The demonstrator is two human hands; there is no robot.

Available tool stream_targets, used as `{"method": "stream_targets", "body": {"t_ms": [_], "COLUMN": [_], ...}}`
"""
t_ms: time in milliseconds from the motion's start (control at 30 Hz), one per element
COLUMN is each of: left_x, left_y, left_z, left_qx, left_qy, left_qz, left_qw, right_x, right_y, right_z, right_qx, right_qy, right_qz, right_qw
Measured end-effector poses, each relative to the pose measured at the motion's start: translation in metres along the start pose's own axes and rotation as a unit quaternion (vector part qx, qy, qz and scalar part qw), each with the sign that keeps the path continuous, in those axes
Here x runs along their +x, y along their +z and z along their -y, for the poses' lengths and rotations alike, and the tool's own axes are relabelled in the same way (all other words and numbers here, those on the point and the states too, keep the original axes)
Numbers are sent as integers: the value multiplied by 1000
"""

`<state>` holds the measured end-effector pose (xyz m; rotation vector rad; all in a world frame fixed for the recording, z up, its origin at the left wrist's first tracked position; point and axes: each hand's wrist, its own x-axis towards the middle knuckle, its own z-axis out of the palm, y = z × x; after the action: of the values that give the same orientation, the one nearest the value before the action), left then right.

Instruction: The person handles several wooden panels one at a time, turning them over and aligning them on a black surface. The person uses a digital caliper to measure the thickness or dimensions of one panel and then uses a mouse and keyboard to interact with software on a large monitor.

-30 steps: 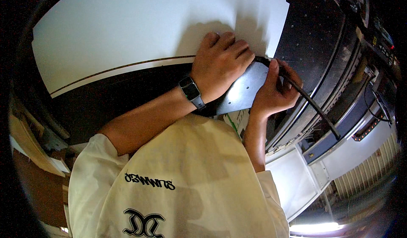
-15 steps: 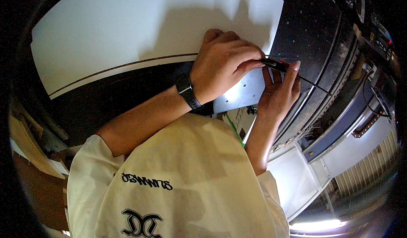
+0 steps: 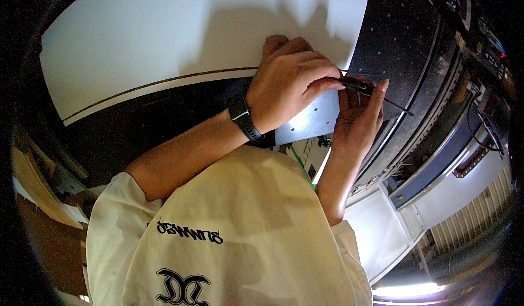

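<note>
A slim black tool (image 3: pixel 357 85) with a long thin shaft is held between my two hands; its exact kind does not show. My left hand (image 3: pixel 295 82), with a black watch on the wrist, pinches the tool's left end between thumb and finger. My right hand (image 3: pixel 360 109) grips the middle of it, thumb along the near side and the other fingers partly hidden beneath. The shaft sticks out past the right thumb, slanting down to the right. Behind my left hand lies a large white sheet (image 3: pixel 136 39) with a dark line along its near edge.
Under my hands a pale metal plate (image 3: pixel 308 123) with small holes shines in the light. A dark machine bed (image 3: pixel 393 33) stretches to the right, bordered by a long curved rail. Farther right stand a grey and white machine body (image 3: pixel 436 197) and a black cable (image 3: pixel 486 137).
The black tool has shifted slightly, its far tip now closer to my right hand and a little higher. My right fingers have curled slightly; the left hand has barely moved.
</note>
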<state>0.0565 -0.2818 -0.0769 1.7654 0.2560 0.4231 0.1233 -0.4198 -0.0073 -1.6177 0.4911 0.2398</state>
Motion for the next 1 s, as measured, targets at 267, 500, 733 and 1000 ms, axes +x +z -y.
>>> {"method": "stream_targets", "body": {"t_ms": [267,500,733,1000], "left_x": [0,-4,-7,-8], "left_y": [-4,3,2,2], "left_z": [-5,-9,-9,-10], "left_qx": [3,-24,-7,-22], "left_qy": [2,-3,-11,-10], "left_qz": [-26,-46,-37,-20], "left_qw": [1000,999,999,999], "right_x": [5,6,-2,-5], "right_y": [-6,-14,-7,-12], "right_z": [9,5,6,8], "right_qx": [36,75,63,41], "right_qy": [36,54,41,2], "right_qz": [4,22,-15,-6], "right_qw": [999,996,997,999]}}
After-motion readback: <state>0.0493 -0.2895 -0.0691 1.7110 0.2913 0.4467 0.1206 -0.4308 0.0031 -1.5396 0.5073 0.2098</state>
